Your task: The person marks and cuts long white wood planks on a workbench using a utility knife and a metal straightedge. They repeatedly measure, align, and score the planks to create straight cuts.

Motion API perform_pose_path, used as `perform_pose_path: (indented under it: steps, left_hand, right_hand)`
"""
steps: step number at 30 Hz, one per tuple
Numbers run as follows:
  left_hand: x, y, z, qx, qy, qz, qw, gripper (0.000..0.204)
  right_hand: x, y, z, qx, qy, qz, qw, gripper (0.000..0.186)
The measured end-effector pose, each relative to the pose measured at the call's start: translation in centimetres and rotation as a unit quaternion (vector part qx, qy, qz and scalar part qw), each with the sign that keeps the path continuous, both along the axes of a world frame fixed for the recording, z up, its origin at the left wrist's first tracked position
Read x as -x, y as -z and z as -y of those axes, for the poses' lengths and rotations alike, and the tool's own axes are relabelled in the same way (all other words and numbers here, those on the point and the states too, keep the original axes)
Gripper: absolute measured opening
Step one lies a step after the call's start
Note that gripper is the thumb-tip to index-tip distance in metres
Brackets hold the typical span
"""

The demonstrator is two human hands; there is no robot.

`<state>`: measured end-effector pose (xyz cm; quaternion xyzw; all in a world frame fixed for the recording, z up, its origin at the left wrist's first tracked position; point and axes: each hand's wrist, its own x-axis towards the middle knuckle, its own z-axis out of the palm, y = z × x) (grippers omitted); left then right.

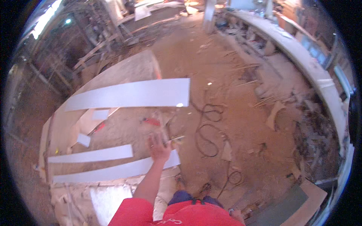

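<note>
My left hand (160,149) reaches forward over the worktable, its fingers stretched out and slightly blurred, with no object visible in it. Just below it lies a long white strip (117,169), its right end next to my wrist. A shorter white strip (90,154) is to the left. Farther off, a wide white panel (132,93) spans the table. Beyond my fingertips sits a red object (152,121), too blurred to name. A small yellowish item (177,140) is at the table's edge, right of my hand. My right hand (237,216) hangs low at my side, its fingers hidden.
Small white offcuts (83,140) and a wooden board (85,122) lie on the worktable (124,132). A dark cable (205,141) loops across the dirt floor to the right. Scraps are heaped under a long bench (290,43); a board (309,203) leans at lower right.
</note>
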<state>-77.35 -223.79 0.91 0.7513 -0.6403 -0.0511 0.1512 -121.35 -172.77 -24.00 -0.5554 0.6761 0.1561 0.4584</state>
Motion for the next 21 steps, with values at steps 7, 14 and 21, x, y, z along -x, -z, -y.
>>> perform_pose_path:
  steps: [7,14,21]
  left_hand:
    - [-0.7,0.4,0.0,0.023,0.008,0.02,1.0,0.1]
    - [-1.7,-1.8,-3.6,0.012,0.283,-0.058,0.957,0.102]
    - [-1.8,-1.0,-7.2,0.009,0.354,0.006,0.935,0.084]
  right_hand:
    - [2.3,-0.3,1.6,0.028,-0.006,-0.08,0.996,0.033]
    - [1.0,-1.3,6.0,0.092,-0.129,-0.101,0.982,0.035]
    - [-3.0,-8.9,10.5,0.043,0.34,0.049,0.938,0.027]
